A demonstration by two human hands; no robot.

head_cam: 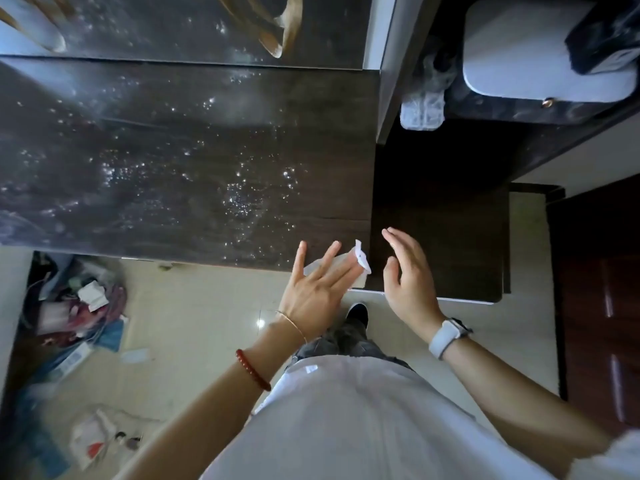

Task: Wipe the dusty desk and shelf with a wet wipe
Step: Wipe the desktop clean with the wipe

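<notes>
The dark wooden desk [180,150] fills the upper left, its top speckled with shiny wet spots. My left hand [317,284] hovers over the desk's near right corner with fingers spread. A small white wet wipe [362,259] sticks out at the tips of its fingers; a pale folded part lies under the hand. My right hand [407,277] is just right of the wipe, fingers apart, palm facing left, holding nothing. A dark shelf unit [446,209] stands to the right of the desk.
A white box [540,53] with a black object on it rests on the upper shelf surface, a clear plastic piece [422,109] beside it. A pile of bags and clutter [72,306] lies on the tiled floor at left. A reddish wooden door [602,306] is at right.
</notes>
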